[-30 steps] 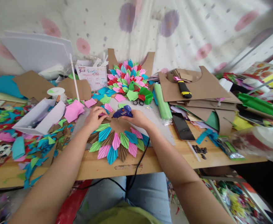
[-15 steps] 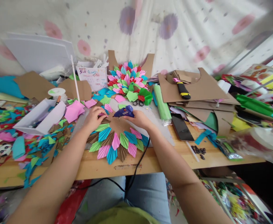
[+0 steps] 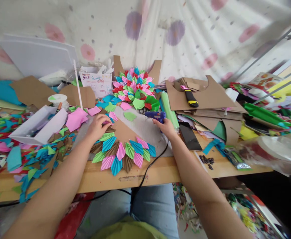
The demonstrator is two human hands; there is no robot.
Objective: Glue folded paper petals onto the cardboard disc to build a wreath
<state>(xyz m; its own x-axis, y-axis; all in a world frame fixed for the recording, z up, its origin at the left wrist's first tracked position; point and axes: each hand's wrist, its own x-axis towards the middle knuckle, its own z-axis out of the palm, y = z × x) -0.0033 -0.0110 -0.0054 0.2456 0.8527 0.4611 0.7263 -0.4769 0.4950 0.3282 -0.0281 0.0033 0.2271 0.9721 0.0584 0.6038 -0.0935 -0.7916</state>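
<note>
My right hand (image 3: 165, 127) is closed around a blue hot glue gun (image 3: 155, 115), held above the grey mat (image 3: 145, 127) with its nozzle pointing left. My left hand (image 3: 98, 126) pinches a small pink paper piece (image 3: 106, 123), mostly hidden by the fingers, at the left edge of a brown cardboard base (image 3: 125, 131). Pleated paper leaves in pink, blue, green and brown ring the base's near side, among them a pink leaf (image 3: 121, 151). Beyond the base lies a loose green paper leaf (image 3: 130, 116).
A colourful layered paper piece (image 3: 134, 83) stands at the back. Paper scraps and a white box (image 3: 37, 127) crowd the left. To the right are a phone (image 3: 190, 136), stacked cardboard (image 3: 202, 96) and a yellow-black cutter (image 3: 191, 98). The gun's black cord (image 3: 149, 167) hangs over the table edge.
My right hand has moved the glue gun right, away from my left hand, uncovering the green leaf. My left hand still pinches at the base's left edge. The view has shifted slightly.
</note>
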